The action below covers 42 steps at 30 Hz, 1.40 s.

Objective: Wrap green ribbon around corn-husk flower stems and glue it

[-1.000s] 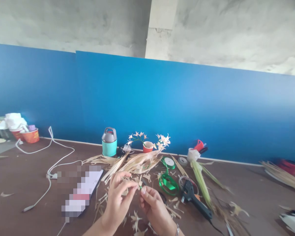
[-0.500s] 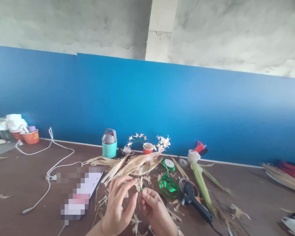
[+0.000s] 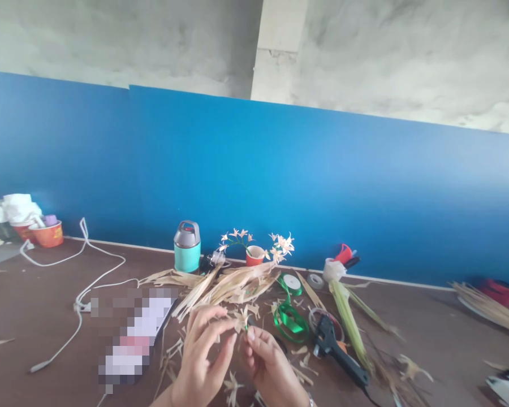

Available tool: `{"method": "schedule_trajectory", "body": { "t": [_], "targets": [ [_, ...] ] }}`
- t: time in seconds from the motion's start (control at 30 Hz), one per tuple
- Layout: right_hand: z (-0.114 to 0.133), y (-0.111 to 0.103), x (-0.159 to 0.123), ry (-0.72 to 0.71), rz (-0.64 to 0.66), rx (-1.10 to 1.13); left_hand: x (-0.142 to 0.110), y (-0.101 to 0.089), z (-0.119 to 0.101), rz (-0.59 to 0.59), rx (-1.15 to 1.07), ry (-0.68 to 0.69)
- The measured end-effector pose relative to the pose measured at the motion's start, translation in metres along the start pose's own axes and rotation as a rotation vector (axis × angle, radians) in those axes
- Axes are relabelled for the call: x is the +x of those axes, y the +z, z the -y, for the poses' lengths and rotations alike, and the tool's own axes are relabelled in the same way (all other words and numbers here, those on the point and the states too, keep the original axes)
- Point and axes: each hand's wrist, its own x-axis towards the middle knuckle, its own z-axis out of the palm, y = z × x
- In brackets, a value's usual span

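– Right hand (image 3: 269, 359) pinches a flower (image 3: 242, 320) by its green base (image 3: 246, 328) above the table (image 3: 46, 316); left hand (image 3: 206, 350), spread, hovers beside it, contact unclear.
– How far along?
– The flower looks shaped; a spray (image 3: 243, 233) arches from the cup (image 3: 254, 260). Husks (image 3: 233, 282) appear unworked.
– Hidden?
– The base, mostly, behind the grip; the screen (image 3: 138, 339) is pixelated.

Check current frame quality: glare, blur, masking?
Head view: pale sheen on the right of the blue partition; head view: coarse pixelation masks the flat device; head view: flower in the right hand lacks crisp detail.
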Motion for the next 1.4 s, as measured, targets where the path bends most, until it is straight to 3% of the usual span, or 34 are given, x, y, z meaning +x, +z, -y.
{"method": "schedule_trajectory", "body": {
  "t": [0.3, 0.47, 0.63, 0.77, 0.83, 0.97, 1.1, 1.23, 1.33, 1.4],
  "targets": [
    [-0.004, -0.005, 0.003, 0.062, 0.057, -0.008, 0.004, 0.003, 0.007, -0.019, 0.069, -0.023],
    [-0.002, -0.002, 0.000, 0.058, 0.096, 0.004, 0.003, 0.007, 0.002, 0.031, 0.006, -0.105],
    [-0.002, -0.005, 0.002, 0.041, 0.118, -0.006, 0.004, 0.007, 0.000, 0.126, -0.280, -0.294],
    [-0.002, -0.006, 0.001, 0.074, 0.175, 0.006, 0.010, 0.005, 0.006, 0.107, -0.564, -0.698],
    [-0.002, -0.007, 0.000, 0.112, 0.223, -0.008, 0.015, 0.004, 0.010, 0.146, -0.703, -0.831],
    [-0.002, -0.007, -0.002, 0.198, 0.279, -0.067, 0.024, 0.001, 0.010, 0.358, -1.004, -0.919],
    [-0.001, -0.006, -0.003, 0.209, 0.305, -0.094, 0.025, -0.001, 0.007, 0.437, -1.221, -0.967],
    [0.000, -0.003, -0.004, 0.172, 0.298, -0.116, 0.020, 0.001, 0.007, 0.447, -1.220, -0.969],
    [-0.001, -0.003, -0.004, 0.159, 0.260, -0.124, 0.020, 0.003, 0.006, 0.526, -1.147, -0.993],
    [-0.003, -0.005, -0.001, 0.130, 0.212, -0.111, 0.022, 0.003, 0.006, 0.476, -1.003, -1.037]
  ]
}}
